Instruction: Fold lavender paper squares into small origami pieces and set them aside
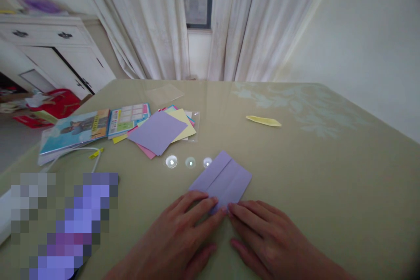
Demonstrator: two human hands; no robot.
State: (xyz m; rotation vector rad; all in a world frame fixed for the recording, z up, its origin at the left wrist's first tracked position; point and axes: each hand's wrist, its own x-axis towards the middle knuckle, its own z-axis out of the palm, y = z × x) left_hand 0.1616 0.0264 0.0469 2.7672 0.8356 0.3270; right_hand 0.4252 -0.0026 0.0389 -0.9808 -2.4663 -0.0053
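A folded lilac paper [223, 177] lies on the olive-green table [328, 175] in front of me, with two flaps meeting along a middle crease. My left hand [179, 238] lies flat on the table with its fingertips pressing the paper's near corner. My right hand [265, 236] also lies flat, fingers stretched out, its fingertips touching the same near edge. Both hands meet at the paper's near end, and neither holds anything.
A stack of coloured paper sheets [162, 131] lies at centre left, topped by a lilac square. Booklets [93, 127] lie further left beside a white cable [75, 153]. A folded yellow paper piece [264, 120] rests at the far right. A white cabinet [49, 48] stands behind.
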